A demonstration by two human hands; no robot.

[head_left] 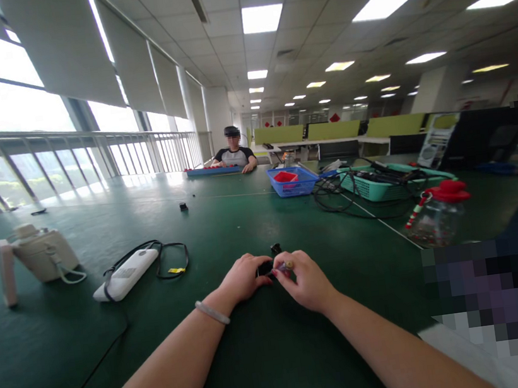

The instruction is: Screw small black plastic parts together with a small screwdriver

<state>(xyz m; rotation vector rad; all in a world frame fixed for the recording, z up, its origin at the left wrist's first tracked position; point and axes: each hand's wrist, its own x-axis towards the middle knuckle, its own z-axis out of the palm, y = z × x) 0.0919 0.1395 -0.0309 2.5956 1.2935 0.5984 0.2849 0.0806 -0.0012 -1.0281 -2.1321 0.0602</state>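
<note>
My left hand rests low over the green table and is closed around a small black object, whose kind I cannot make out. Beside it, my right hand pinches what looks like a small screwdriver with a clear, yellowish handle. It lies almost level and points left at the black object; whether its tip touches is too small to tell. Just beyond my fingers sits another small black piece, partly hidden by my hands.
On the left are a white power strip with a black cable and a beige bottle. At right stand a blue basket, a green basket of cables and a red-lidded jar. A person sits opposite.
</note>
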